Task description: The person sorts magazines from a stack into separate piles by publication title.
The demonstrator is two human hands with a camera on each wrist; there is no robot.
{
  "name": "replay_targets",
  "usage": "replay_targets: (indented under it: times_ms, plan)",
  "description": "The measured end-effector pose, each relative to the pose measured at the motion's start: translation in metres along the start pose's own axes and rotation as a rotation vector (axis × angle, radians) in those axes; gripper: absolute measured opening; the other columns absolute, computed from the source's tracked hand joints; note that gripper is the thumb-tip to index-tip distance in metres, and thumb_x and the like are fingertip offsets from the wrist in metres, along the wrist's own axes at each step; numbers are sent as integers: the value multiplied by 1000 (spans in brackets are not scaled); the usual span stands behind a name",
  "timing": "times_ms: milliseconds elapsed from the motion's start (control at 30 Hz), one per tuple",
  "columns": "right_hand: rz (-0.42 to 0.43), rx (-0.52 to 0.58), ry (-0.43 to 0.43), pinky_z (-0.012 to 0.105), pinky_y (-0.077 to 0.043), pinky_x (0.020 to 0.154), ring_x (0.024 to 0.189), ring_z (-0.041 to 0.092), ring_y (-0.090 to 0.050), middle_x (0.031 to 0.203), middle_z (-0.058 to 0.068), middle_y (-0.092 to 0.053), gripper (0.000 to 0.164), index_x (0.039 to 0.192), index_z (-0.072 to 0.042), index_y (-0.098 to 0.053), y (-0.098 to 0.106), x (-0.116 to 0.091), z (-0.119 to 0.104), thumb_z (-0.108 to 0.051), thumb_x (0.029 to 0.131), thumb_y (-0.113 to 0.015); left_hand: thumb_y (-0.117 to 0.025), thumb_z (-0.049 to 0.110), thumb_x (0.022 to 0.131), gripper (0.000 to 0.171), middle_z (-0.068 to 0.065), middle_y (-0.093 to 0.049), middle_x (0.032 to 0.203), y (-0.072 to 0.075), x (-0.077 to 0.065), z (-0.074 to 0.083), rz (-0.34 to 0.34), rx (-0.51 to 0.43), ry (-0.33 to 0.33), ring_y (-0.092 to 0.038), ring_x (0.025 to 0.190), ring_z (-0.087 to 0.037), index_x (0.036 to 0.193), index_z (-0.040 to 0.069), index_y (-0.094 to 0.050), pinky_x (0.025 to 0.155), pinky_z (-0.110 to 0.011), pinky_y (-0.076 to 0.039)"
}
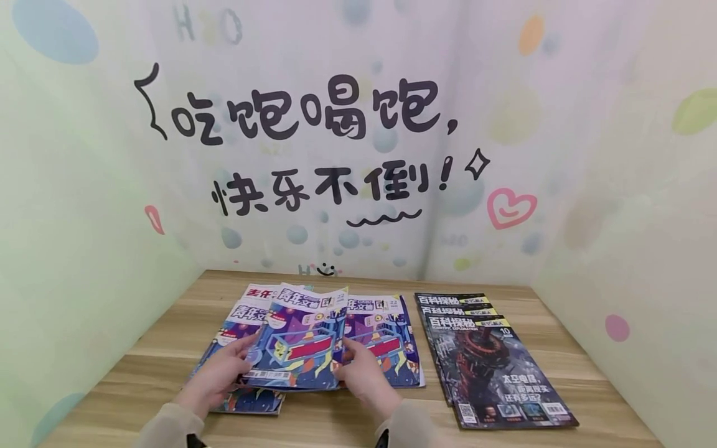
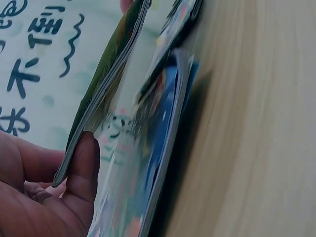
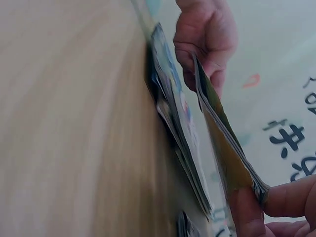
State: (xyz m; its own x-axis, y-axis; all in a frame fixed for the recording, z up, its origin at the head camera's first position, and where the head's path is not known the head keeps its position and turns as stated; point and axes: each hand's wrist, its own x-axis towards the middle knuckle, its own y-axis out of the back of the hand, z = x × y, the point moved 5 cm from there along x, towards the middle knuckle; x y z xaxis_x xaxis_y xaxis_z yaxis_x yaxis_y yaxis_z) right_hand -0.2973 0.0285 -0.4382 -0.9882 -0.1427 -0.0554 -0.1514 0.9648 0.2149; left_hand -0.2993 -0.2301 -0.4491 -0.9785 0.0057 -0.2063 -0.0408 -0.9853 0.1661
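Note:
Both hands hold one purple-and-blue magazine (image 1: 305, 339), raised off the table and tilted slightly in the head view. My left hand (image 1: 221, 373) pinches its left edge between thumb and fingers; my right hand (image 1: 366, 376) grips the right edge. In the left wrist view the left hand (image 2: 54, 182) has the magazine's edge (image 2: 98, 96) between thumb and fingers. Beneath lie several similar magazines (image 1: 238, 314) in an overlapping pile at the left. Another of the same design (image 1: 400, 348) sits behind the right hand, partly hidden by the held one.
To the right, several dark science magazines (image 1: 487, 367) lie fanned in an overlapping stack. The wooden table (image 1: 162, 348) is bounded by a printed fabric wall (image 1: 336, 249) at the back and pale walls on both sides.

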Motion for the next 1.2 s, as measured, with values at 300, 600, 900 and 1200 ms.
replay_targets:
  times_ms: [300,600,900,1200]
  plan:
    - [-46,85,-16,32,-54,65,82,19,-56,97,11,-54,68,141,7,-40,-47,-6,-7,16,77,-61,-43,-10,86,68,-33,-40,134,41,-13,-12,-12,28,5,-60,85,-20,150,-4,-18,72,-36,-52]
    - [-66,125,-49,30,-50,57,76,18,-56,94,8,-55,68,140,5,-42,-79,-8,0,16,76,-62,-43,-13,85,70,-37,-35,136,65,-25,-26,-7,34,18,-57,92,-19,148,-10,-14,76,-34,-53]
    - [-113,169,-52,32,-55,61,75,17,-58,89,9,-53,54,127,1,-54,-93,-10,4,16,76,-65,-47,-9,84,67,-35,-43,125,79,-30,-29,30,202,26,-55,94,-24,145,-14,-19,74,-32,-50]
    - [-131,182,-80,34,-57,63,72,16,-62,85,8,-57,43,115,-3,-61,-101,-9,6,15,76,-67,-53,-5,80,68,-32,-46,118,88,-29,-27,58,409,5,-51,97,-30,141,-15,-27,73,-29,-45]
